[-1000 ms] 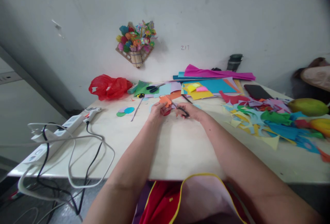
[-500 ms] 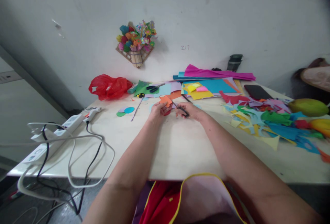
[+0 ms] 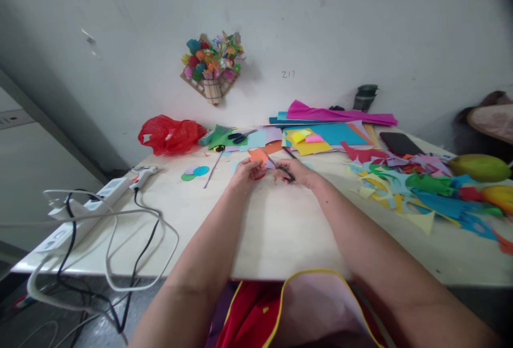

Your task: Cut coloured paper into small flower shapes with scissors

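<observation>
Near the middle of the table, my left hand (image 3: 246, 171) pinches a small piece of orange paper (image 3: 258, 156) between thumb and fingers. Something red shows just under those fingers, too small to make out. My right hand (image 3: 300, 172) is closed around the dark handles of a pair of scissors (image 3: 286, 174), whose blades point up and left to the orange paper's right edge. Left of my hands lie paper circles, one of them a blue circle (image 3: 201, 170), and a thin purple strip (image 3: 213, 169).
Paper scraps (image 3: 433, 198) are heaped at the right beside a phone (image 3: 401, 143) and a yellow-green fruit (image 3: 479, 167). Coloured sheets (image 3: 340, 134) and other scissors (image 3: 239, 137) lie at the back, near a red plastic bag (image 3: 171, 135). A power strip (image 3: 112, 192) with loose cables occupies the left.
The orange paper has turned slightly in my left hand at the scissor blades. Both hands stay in nearly the same place.
</observation>
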`<move>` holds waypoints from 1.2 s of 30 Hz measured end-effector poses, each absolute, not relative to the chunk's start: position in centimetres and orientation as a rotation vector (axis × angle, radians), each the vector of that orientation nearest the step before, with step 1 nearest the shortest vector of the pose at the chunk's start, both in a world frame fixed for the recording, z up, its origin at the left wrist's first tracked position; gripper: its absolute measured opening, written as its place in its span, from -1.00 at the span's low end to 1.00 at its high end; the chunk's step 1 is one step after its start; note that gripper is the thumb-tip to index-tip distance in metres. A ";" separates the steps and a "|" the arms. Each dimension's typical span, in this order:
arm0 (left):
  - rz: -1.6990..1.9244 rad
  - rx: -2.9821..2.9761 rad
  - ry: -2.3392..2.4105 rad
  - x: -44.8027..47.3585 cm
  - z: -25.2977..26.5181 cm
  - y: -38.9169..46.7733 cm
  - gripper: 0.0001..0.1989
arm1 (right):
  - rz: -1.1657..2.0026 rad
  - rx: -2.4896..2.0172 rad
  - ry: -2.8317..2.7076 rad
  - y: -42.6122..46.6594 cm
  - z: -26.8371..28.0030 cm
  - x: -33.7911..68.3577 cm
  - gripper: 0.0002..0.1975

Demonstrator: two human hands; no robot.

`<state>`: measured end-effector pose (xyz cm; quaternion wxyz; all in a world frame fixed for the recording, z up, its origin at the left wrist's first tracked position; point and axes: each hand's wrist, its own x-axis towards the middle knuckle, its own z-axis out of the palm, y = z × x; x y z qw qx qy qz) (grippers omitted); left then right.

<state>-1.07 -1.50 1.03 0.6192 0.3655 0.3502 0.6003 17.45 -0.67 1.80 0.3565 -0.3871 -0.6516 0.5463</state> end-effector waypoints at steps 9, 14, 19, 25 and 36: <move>1.437 0.861 0.782 -1.4 0.9 -1.4 -0.79 | 1.531 -1.000 -1.655 0.2 0.9 17.5 -0.83; 1.428 0.876 0.760 -1.3 0.9 -1.5 -0.78 | 1.513 -1.031 -1.642 -0.7 1.8 17.4 -0.85; 1.406 0.917 0.763 -1.4 0.7 -1.4 -0.77 | 1.491 -1.066 -1.638 -1.5 2.6 17.3 -0.88; 1.388 0.907 0.760 -1.4 0.8 -1.4 -0.77 | 1.497 -1.076 -1.637 -1.5 2.5 17.2 -0.89; 1.400 0.906 0.770 -1.3 1.1 -1.6 -0.73 | 1.516 -1.072 -1.635 -1.6 2.6 17.2 -0.92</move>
